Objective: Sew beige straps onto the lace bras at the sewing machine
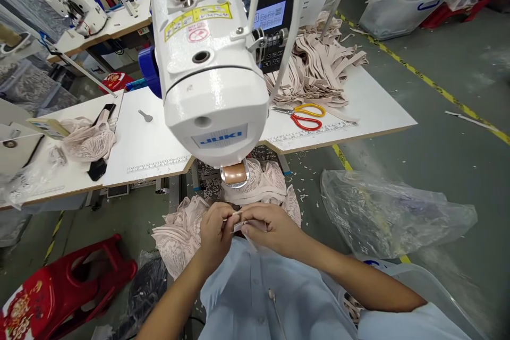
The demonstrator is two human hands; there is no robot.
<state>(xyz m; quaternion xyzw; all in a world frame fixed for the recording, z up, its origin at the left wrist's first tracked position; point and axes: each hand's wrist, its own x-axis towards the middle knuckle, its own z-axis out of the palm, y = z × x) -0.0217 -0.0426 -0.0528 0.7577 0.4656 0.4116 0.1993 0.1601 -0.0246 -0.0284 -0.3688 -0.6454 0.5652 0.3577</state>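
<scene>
My left hand (217,228) and my right hand (269,227) meet close to my body, below the head of a white sewing machine (215,101). Between them, both hands pinch a pale strap (241,224); its far end is partly hidden by my fingers. Beige lace bras (258,180) lie just beyond the hands, under the machine head. More lace pieces (179,236) hang in a stack beside my left wrist.
Scissors with red and yellow handles (305,117) rest on the white table (382,111), near a heap of beige straps (319,69). A red stool (75,287) stands at lower left. Clear plastic bags (394,212) lie on the floor at right.
</scene>
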